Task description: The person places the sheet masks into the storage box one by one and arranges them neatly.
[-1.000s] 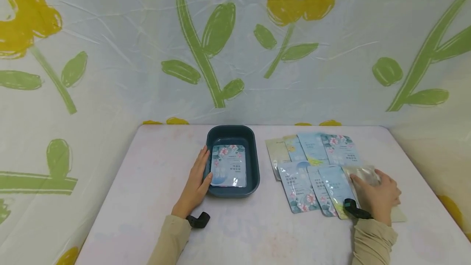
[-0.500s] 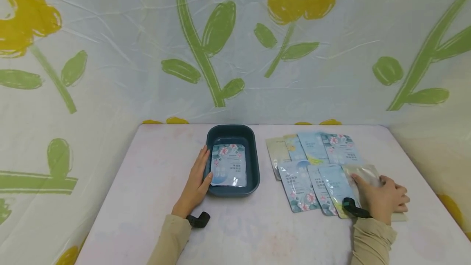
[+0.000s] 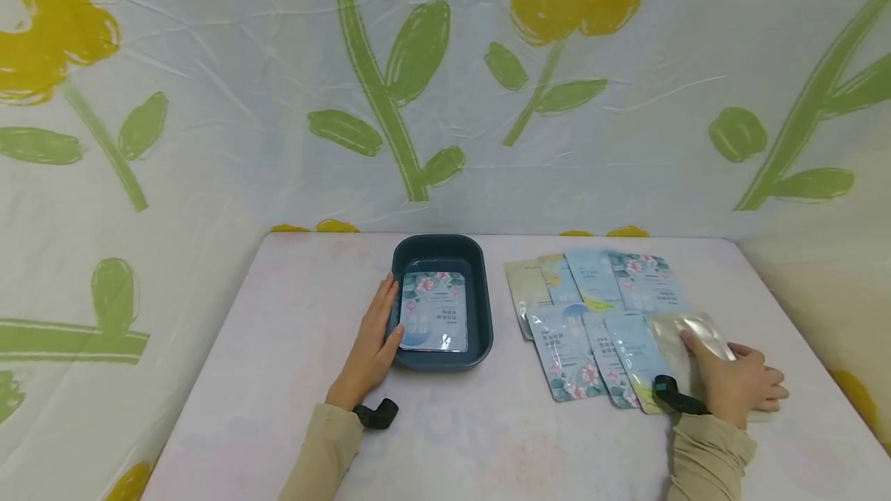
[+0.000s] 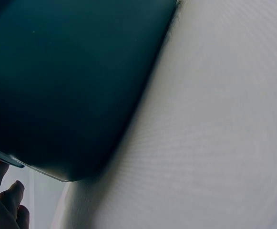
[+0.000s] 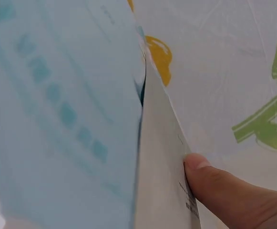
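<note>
Flat along the left side of a dark teal tub (image 3: 485, 308) lies my left hand (image 3: 365, 350), its fingers straight against the outer wall. A floral sheet mask packet (image 3: 433, 311) rests in the tub. At the right, my right hand (image 3: 738, 381) spans a silver-beige sheet mask packet (image 3: 671, 339), thumb over its face and fingers at its right edge. In the right wrist view a fingertip presses the edge of the beige packet (image 5: 162, 167). A pale blue packet (image 5: 57, 114) fills the left of that view. The left wrist view shows mostly the tub's wall (image 4: 76, 86).
Several packets lie overlapped in two rows on the white table (image 3: 445, 439). A floral packet (image 3: 643, 282) sits at the back right, and another floral packet (image 3: 567, 354) at the front left. A flower-printed cloth (image 3: 278, 83) hangs behind the table.
My right hand has shifted a little to the right over the silver-beige packet, and more of that packet's face shows. The left hand and the tub have stayed in place.
</note>
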{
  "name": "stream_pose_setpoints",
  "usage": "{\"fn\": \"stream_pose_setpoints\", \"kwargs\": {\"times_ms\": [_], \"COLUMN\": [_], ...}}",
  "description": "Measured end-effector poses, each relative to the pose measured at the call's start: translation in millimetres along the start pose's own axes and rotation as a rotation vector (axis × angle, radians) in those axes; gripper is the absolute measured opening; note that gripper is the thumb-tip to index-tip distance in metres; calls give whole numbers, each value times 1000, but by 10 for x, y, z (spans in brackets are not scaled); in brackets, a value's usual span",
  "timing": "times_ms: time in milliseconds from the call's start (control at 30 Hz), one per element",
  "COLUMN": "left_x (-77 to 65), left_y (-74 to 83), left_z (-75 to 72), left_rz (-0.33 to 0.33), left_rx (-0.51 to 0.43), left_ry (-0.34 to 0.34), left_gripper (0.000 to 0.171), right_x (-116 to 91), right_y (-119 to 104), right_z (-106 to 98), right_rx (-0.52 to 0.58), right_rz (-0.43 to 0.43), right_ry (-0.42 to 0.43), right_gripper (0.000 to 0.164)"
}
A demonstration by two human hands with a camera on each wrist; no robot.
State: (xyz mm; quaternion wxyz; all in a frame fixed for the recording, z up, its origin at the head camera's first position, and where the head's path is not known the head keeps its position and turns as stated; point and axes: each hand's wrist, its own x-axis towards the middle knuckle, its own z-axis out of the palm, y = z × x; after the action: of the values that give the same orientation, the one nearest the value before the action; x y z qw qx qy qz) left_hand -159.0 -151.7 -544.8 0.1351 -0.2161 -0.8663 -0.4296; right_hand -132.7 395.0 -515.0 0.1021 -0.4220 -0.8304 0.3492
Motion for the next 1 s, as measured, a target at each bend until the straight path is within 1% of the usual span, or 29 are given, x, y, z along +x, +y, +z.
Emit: {"fn": "stream_pose_setpoints", "kwargs": {"times_ms": [100,267,400,533,700,733,800,867,900,1000], "left_x": [-5,-7,-3,-1,0,-2,-8,-9,-9,-12], "left_y": [9,29,33,30,15,12,6,4,1,-2], "left_z": [-5,-15,-21,-20,-9,-11,-14,-16,-15,-21], "left_rz": [-7,-23,-27,-20,-11,-10,-11,-11,-11,-13], "left_rx": [-4,-5,-1,-3,0,1,-2,-5,-3,-1], "left_ry": [-1,-14,-19,-15,-16,-15,-12,-12,-12,-10], "left_gripper": [68,68,68,68,69,69,69,68,68,68], "right_x": [14,37,45,51,42,38,26,13,7,-13], "right_y": [20,81,147,175,175,171,167,162,160,154], "right_z": [-25,-66,-118,-168,-203,-209,-224,-240,-251,-268], "right_rx": [7,24,80,130,154,161,191,252,297,434], "right_rz": [-18,-96,-139,-153,-135,-124,-109,-100,-87,-52], "right_ry": [-15,-8,46,111,149,151,154,152,139,97], "right_gripper": [99,74,59,52,51,48,36,21,19,30]}}
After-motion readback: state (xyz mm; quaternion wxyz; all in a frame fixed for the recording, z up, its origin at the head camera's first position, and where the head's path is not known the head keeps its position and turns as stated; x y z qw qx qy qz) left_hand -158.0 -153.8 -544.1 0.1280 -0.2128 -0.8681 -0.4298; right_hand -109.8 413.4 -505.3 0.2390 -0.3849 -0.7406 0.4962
